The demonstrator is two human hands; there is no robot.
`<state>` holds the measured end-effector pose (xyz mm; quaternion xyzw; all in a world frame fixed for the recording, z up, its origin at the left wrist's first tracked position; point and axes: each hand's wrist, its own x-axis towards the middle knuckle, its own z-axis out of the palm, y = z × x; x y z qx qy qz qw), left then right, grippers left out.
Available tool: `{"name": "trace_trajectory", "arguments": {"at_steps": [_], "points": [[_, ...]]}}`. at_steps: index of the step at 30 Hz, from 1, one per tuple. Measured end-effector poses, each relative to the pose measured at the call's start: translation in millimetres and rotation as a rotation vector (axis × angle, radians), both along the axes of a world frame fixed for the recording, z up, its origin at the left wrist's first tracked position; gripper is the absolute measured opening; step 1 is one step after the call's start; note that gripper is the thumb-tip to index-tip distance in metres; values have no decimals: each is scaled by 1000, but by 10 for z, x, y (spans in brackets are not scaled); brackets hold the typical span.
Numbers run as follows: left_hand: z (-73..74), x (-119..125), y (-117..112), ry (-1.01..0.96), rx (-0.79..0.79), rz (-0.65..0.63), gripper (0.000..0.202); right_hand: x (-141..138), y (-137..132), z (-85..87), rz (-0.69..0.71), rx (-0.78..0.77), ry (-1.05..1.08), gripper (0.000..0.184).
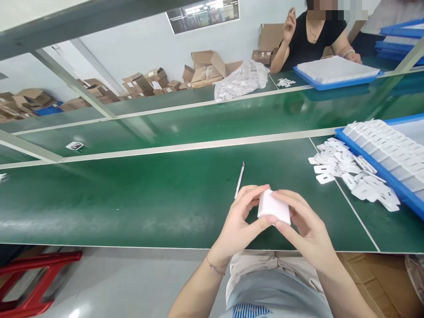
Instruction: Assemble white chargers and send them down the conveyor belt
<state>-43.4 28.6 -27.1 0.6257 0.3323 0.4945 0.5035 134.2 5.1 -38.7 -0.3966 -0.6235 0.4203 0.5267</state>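
Between both my hands I hold a small white box-shaped piece (274, 207) above the green work surface (149, 194). My left hand (243, 218) grips its left side, with the thumb at the lower edge. On its right side, my right hand (304, 223) has the fingers at the upper edge and the thumb low near the corner. The underside of the piece is hidden. Just beyond my left hand lies a slim craft knife (240, 179), its dark blade pointing away from me.
Flat white slotted pieces (354, 170) lie heaped at the right, beside a blue tray (384, 170) of white parts. Across the divider (198, 145), a co-worker (313, 37) sits behind another blue tray (338, 84). A clear plastic bag (243, 81) and cardboard boxes (207, 70) stand farther back.
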Motion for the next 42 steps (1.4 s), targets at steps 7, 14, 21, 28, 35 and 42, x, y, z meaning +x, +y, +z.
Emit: {"name": "trace_trajectory", "arguments": {"at_steps": [7, 14, 21, 28, 35, 42], "points": [[-144, 172, 1, -177, -25, 30, 61, -101, -39, -77, -146, 303, -218, 30], [-188, 294, -133, -140, 158, 250, 66, -139, -38, -75, -165, 516, -231, 34], [-184, 345, -172, -181, 104, 245, 63, -154, -59, -64, -199, 515, -181, 31], [-317, 374, -96, -125, 64, 217, 43, 7, -65, -110, -9, 82, -52, 36], [-156, 307, -168, 233, 475, 161, 57, 310, -69, -95, 111, -342, 223, 50], [-284, -235, -46, 759, 773, 334, 54, 1176, -499, 351, -621, 19, -54, 41]]}}
